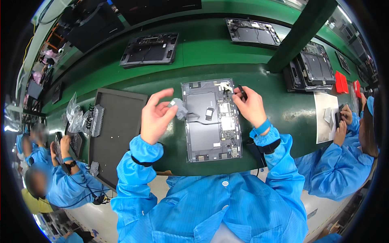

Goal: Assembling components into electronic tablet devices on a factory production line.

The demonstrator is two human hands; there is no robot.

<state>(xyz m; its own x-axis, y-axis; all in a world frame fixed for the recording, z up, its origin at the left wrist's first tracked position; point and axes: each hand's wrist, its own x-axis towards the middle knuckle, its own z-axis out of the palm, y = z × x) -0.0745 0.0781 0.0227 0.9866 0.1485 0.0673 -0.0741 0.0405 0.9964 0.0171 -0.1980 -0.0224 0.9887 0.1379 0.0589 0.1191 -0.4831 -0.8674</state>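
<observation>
An opened flat electronic device (201, 141), like a tablet or laptop base, lies on the green bench before me. Its circuit board (227, 117) runs down the right side, and a black cable crosses its middle. My left hand (157, 117) is at the device's left edge. Its thumb and a finger pinch a thin grey irregular piece (181, 111), which reaches over that edge. Near the board's top right corner, my right hand (252, 106) is closed on a slim black tool (242, 91), its kind partly hidden by the fingers. White strips (225, 86) lie close by on the device.
A dark tray (117, 129) stands left, beside clear plastic bags (75, 113). More opened devices (150, 48) lie on the raised back shelf, and others are stacked (314, 67) at right. A green post (302, 36) rises there. Co-workers (340, 158) sit on both sides.
</observation>
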